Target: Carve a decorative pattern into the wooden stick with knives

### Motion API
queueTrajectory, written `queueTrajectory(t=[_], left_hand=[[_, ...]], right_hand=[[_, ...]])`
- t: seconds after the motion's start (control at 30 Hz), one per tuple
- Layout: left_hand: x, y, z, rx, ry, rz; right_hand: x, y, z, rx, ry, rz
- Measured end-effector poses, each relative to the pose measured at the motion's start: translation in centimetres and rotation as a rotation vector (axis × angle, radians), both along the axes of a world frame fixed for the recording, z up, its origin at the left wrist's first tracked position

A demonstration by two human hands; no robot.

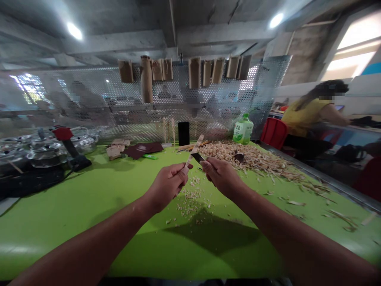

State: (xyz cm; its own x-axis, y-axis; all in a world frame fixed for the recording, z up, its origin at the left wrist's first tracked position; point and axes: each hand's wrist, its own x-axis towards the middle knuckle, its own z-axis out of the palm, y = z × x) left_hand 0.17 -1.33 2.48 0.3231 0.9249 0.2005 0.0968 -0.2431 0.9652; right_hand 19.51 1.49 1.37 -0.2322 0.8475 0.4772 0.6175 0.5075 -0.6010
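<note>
Right now, both hands are raised together above the near middle of a bright green table mat [89, 238]. The left hand [166, 184] closes its thumb and fingers in a tight pinch on the lower end of a thin wooden strip [194, 150], which tilts up and away to the far right. The right hand [222, 176] is curled firmly around a small dark-bladed knife [198, 157], whose tip sits just beside the strip.

Loose wood shavings [190, 200] lie on the mat below the hands, and a much larger heap of shavings [247, 157] spreads to the far right. Beyond the hands stand a black phone [183, 133] and a green-capped plastic bottle [243, 129]. Metal pots [44, 150] crowd the far left, beside a red-and-black clamp [70, 145]. Paper bags [195, 72] hang along a perforated metal screen [89, 99]. Off to the right, a person in a yellow shirt [306, 115] sits facing away.
</note>
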Motion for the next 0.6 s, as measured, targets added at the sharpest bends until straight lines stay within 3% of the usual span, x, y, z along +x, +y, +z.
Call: queueTrajectory(t=[0.2,0.43,0.6], left_hand=[[0.13,-0.35,0.34,0.100,0.133,0.033],[0.28,-0.26,0.04,0.197,0.245,0.080],[0.32,0.02,-0.21,0.094,0.105,0.105]], right_hand=[[-0.03,-0.11,0.22,-0.052,0.011,0.043],[-0.64,-0.50,0.46,-0.238,0.137,0.123],[-0.39,-0.24,0.40,-0.111,0.206,0.081]])
